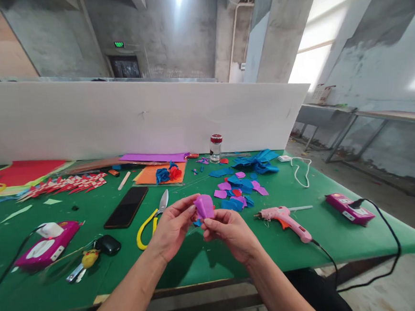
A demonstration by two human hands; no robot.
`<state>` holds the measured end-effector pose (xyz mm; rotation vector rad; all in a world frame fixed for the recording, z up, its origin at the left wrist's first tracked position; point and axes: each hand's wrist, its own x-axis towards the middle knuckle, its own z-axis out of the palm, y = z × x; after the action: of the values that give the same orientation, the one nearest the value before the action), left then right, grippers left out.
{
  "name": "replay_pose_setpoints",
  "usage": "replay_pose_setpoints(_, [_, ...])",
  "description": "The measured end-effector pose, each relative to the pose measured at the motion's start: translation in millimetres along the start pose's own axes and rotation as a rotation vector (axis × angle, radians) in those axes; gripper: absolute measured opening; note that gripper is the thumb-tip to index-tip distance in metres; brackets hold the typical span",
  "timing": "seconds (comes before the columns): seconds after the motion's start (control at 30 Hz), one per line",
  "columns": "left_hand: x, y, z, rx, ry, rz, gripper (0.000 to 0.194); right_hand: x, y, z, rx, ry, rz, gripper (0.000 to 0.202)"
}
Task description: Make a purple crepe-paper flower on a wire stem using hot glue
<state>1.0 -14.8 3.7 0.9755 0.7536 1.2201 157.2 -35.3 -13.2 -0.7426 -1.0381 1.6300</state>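
Note:
A small purple paper petal point(205, 206) is held up between my two hands, just above the green table. My left hand point(177, 225) pinches its left side with thumb and fingertips. On its lower right edge, my right hand point(231, 230) closes thumb and fingers. A bit of red and blue shows close behind the fingers, too small to make out. Scissors with yellow handles point(147, 229) lie left of my left hand. To the right of my right hand rests a pink hot glue gun point(284, 219). Loose blue and purple petals point(245, 183) are scattered beyond my hands.
A black phone point(126, 207), a purple power strip point(49, 244) and keys point(89, 258) lie at left. Blue and red paper flowers point(168, 174) sit on orange paper. Behind stands a glass jar point(216, 148) before a white board point(135, 113). Another power strip point(350, 208) is at right.

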Motion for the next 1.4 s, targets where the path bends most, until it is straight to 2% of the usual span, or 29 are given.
replay_pose_setpoints(0.13, [0,-2,-1.5,0.115,-0.076,-0.055,0.023,0,-1,-2,0.017,-0.011,-0.01,0.028])
replay_pose_setpoints(0.4, [-2,5,-5.7,0.272,-0.199,0.009,0.02,1,-1,-3,0.036,-0.015,0.015,0.028])
replay_pose_setpoints(0.7, [0,5,-8.5,0.355,-0.123,0.027,0.02,0,-1,-2,0.024,-0.007,0.058,0.031])
replay_pose_setpoints(1.03, [-3,5,-1.1,0.299,-0.097,0.006,0.013,0,-2,-1,-0.02,0.006,0.045,0.033])
replay_pose_setpoints(1.4, [-2,-8,8.0,0.19,0.103,0.105,0.016,5,7,10,-0.014,0.201,-0.174,0.028])
